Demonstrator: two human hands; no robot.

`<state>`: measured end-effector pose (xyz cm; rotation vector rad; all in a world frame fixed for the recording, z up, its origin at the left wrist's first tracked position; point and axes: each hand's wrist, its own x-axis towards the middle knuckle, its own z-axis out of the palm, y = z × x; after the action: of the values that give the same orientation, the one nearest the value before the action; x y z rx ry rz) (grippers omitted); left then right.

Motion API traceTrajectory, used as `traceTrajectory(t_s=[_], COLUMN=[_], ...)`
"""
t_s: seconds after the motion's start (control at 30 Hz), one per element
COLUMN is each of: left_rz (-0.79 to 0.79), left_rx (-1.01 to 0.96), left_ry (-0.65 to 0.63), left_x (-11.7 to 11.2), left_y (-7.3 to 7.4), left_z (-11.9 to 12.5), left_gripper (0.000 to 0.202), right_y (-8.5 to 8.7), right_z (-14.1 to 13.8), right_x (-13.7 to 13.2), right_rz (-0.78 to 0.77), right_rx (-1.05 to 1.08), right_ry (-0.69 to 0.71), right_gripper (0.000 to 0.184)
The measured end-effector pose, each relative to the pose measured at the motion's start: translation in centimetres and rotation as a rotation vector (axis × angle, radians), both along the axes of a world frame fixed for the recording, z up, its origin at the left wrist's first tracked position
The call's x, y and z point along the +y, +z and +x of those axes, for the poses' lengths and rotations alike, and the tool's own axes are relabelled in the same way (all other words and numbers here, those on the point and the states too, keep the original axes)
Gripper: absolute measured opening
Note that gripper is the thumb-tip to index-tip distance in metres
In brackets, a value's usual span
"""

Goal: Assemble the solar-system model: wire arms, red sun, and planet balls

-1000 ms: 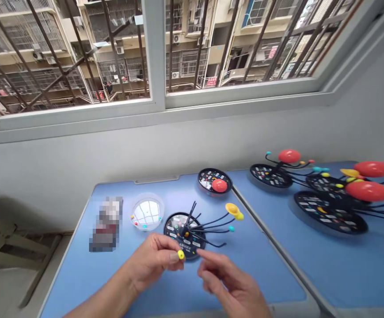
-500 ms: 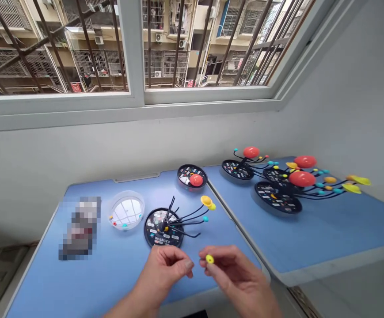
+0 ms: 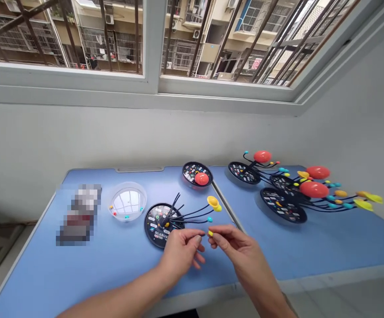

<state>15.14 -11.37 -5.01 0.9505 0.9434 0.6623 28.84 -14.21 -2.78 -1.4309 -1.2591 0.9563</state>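
Note:
A black round base [image 3: 158,224] with thin black arms [image 3: 192,214] fanning right stands on the blue table [image 3: 112,265]; a yellow ringed ball [image 3: 213,202] and a small teal ball [image 3: 209,219] cap two arms. My right hand [image 3: 234,245] pinches a small yellow ball [image 3: 210,233] between thumb and forefinger, right at the tip of one arm. My left hand [image 3: 181,249] is beside it, fingers pinched on the end of that black arm.
A clear bowl [image 3: 127,202] with a few small coloured balls sits left of the base, beside a blurred item [image 3: 77,215]. A second base with a red ball [image 3: 197,174] is behind. Three finished models [image 3: 298,187] stand on the right table [image 3: 327,238].
The yellow ball passed from my left hand to my right. Both hands moved up toward the model's arms, and the view shifted.

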Motion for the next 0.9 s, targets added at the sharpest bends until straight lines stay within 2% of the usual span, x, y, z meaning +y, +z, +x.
traceTrajectory(t_s=[0.1, 0.57, 0.77, 0.9], left_rz=[-0.001, -0.073, -0.082, -0.072], left_rx=[-0.032, -0.203, -0.226, -0.248], left_ry=[0.017, 0.074, 0.101, 0.101], left_x=[0.1, -0.4, -0.6, -0.6], left_y=[-0.2, -0.1, -0.2, -0.2], left_z=[0.1, 0.4, 0.7, 0.8], left_gripper=[0.034, 0.043, 0.043, 0.043], right_y=[0.2, 1.0, 1.7, 2.0], right_z=[-0.1, -0.4, -0.4, -0.4], right_x=[0.3, 0.4, 0.7, 1.0], right_rz=[-0.020, 0.002, -0.035, -0.079], right_rx=[-0.001, -0.247, -0.252, -0.170], right_ry=[0.003, 0.036, 0.081, 0.123], right_gripper=[0.020, 0.020, 0.020, 0.020])
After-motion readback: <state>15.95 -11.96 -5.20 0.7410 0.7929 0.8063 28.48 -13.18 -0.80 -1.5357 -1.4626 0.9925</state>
